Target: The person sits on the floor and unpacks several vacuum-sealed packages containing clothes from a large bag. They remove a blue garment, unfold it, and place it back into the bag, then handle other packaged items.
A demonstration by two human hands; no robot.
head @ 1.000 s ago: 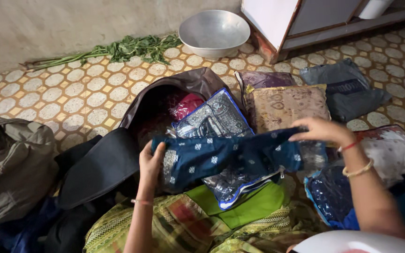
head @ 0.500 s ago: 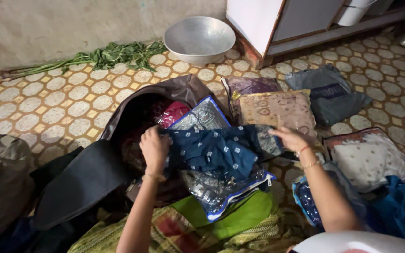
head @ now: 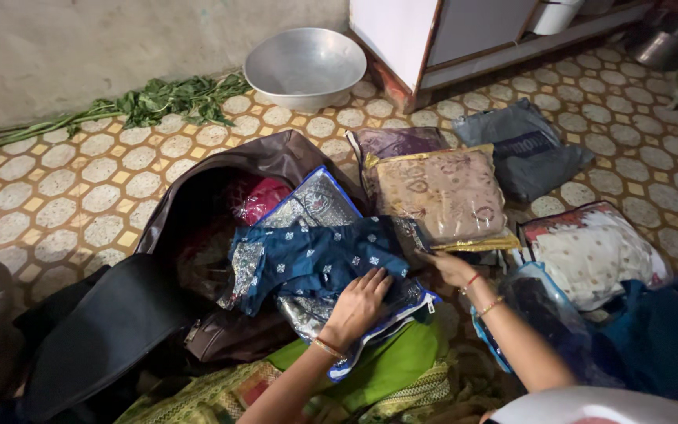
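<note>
Blue garment [head: 308, 259] pressed flat under left hand [head: 359, 302], fingers together; right hand [head: 450, 268] fingers outstretched beside it.

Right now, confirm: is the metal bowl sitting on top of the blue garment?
No, the metal bowl stands on the tiled floor by the wall, apart from the blue garment.

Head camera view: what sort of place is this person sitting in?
Probably the floor of a home, perhaps near a kitchen. A patterned tiled floor, a metal basin beside leafy greens, and an open bag with packed clothes around suggest it.
</note>
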